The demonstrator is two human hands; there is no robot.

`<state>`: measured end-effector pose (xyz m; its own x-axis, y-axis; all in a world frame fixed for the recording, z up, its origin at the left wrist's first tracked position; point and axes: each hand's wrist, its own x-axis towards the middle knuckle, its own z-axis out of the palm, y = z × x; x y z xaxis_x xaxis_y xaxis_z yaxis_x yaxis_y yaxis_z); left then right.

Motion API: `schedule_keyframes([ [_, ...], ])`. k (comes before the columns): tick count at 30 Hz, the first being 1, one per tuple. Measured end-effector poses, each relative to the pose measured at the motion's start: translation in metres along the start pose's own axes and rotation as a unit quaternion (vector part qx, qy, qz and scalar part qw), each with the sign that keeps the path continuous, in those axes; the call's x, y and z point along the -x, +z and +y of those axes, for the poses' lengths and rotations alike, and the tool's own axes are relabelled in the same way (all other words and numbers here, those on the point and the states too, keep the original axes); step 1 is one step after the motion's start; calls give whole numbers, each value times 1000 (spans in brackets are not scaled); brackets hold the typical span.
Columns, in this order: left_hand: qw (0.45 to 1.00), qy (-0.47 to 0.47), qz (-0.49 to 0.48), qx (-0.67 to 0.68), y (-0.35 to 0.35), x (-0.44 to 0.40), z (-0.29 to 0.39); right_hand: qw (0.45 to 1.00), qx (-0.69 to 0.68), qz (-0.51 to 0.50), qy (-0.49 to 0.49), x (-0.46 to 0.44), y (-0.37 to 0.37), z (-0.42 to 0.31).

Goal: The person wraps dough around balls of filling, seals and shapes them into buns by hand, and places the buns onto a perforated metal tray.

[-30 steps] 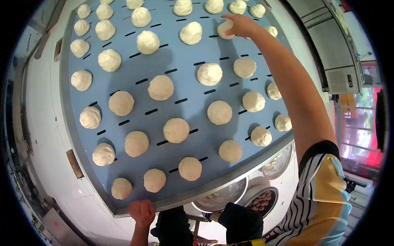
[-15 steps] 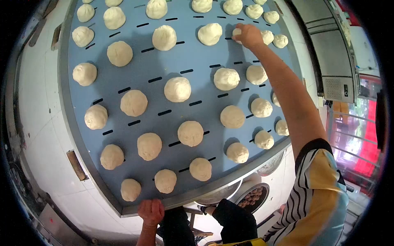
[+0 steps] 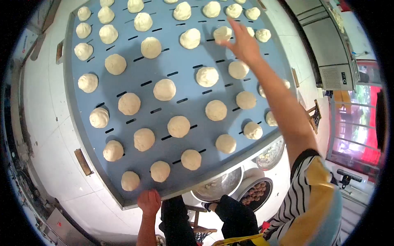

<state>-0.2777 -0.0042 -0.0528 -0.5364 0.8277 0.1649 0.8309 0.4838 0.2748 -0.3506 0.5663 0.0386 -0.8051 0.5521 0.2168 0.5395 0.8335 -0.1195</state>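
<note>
Several pale dough buns stand in rows on a large blue slotted tray [image 3: 139, 119] with a metal rim. My right hand [image 3: 243, 44] is over the far right part of the tray, its thumb and fingers spread. One bun [image 3: 222, 33] sits on the tray by my thumb and forefinger, and another bun [image 3: 250, 31] is partly hidden behind the hand. At the near left corner my left hand [image 3: 149, 201] is closed on the tray's rim, its fingertips hidden. A smooth round bun [image 3: 130, 181] sits just inside the rim near it.
Below the tray's near edge are a metal basin [image 3: 219, 186] and a dark bowl of brown balls [image 3: 256, 192]. A wooden stool [image 3: 197, 219] stands by my legs. A metal appliance [image 3: 336, 78] is at the right.
My right hand has gone from fingers closed on a bun to spread fingers, leaving that bun on the tray. The view has shifted a little. My left hand remains at the rim.
</note>
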Motion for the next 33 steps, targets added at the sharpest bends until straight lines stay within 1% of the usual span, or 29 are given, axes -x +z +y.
schedule_keyframes([
  [1,999,-27,-22,6,5,8,-2,990,-121,-59,49,27,-20,-6],
  [2,999,-36,-23,17,7,7,-2,969,-230,-34,87,64,-29,-10],
  [3,998,-45,-26,27,4,6,-1,972,-228,-12,64,105,-33,-7],
  [4,998,-53,-27,37,5,5,-1,949,-294,-50,103,148,-42,-9],
  [5,998,-53,-40,22,10,12,-3,903,-376,-122,170,196,-53,-15],
  [6,996,-66,-58,28,8,11,-2,831,-455,-202,249,243,-62,-21],
  [7,993,-79,-75,34,6,8,-1,766,-499,-271,302,288,-70,-27],
  [8,991,-92,-90,40,1,2,2,762,-471,-329,300,310,-111,-50],
  [10,990,-114,-38,72,-20,-9,13,775,-398,-451,194,372,-147,-57],
  [11,988,-125,-8,90,-32,-17,23,761,-400,-467,207,393,-165,-59],
  [12,963,-207,0,171,-53,-23,45,746,-401,-483,220,411,-182,-60],
  [13,906,-314,16,285,-63,-23,66,728,-405,-501,234,424,-200,-66],
  [14,807,-407,68,422,-73,-23,95,762,-402,-470,193,428,-219,-75],
  [15,676,-453,77,577,-83,-19,119,793,-398,-437,149,424,-238,-86],
  [16,504,-440,61,741,-90,-12,142,819,-393,-403,110,420,-258,-101],
  [17,300,-380,42,874,-96,-3,166,831,-442,-331,61,413,-276,-121],
  [18,80,-267,-7,960,-109,8,193,834,-487,-258,14,407,-295,-141],
  [19,-85,-168,-73,979,-120,18,220,850,-467,-235,-64,406,-308,-154],
  [20,-15,-178,-88,980,-153,11,247,861,-443,-206,-142,407,-321,-165],
  [21,54,-191,-106,974,-204,-12,279,867,-416,-176,-212,411,-335,-175],
  [22,120,-199,-125,964,-240,-24,299,884,-393,-207,-148,413,-345,-171],
  [23,233,-387,-156,878,-263,-21,288,896,-364,-238,-85,416,-352,-160],
  [24,254,-397,-195,860,-286,-28,288,904,-335,-266,-18,422,-357,-148],
  [25,274,-407,-237,838,-306,-45,289,892,-363,-252,89,441,-347,-132],
  [26,294,-417,-281,813,-321,-59,292,868,-389,-236,196,468,-336,-114],
  [27,311,-423,-251,813,-330,-67,296,852,-395,-221,261,502,-333,-98],
  [28,326,-410,-281,804,-322,-69,286,833,-399,-203,325,531,-337,-87],
  [30,345,-384,-343,785,-293,-65,255,810,-373,-210,401,567,-381,-87],
  [33,434,-381,-381,722,-310,-77,261,741,-413,-163,504,620,-413,-116],
])
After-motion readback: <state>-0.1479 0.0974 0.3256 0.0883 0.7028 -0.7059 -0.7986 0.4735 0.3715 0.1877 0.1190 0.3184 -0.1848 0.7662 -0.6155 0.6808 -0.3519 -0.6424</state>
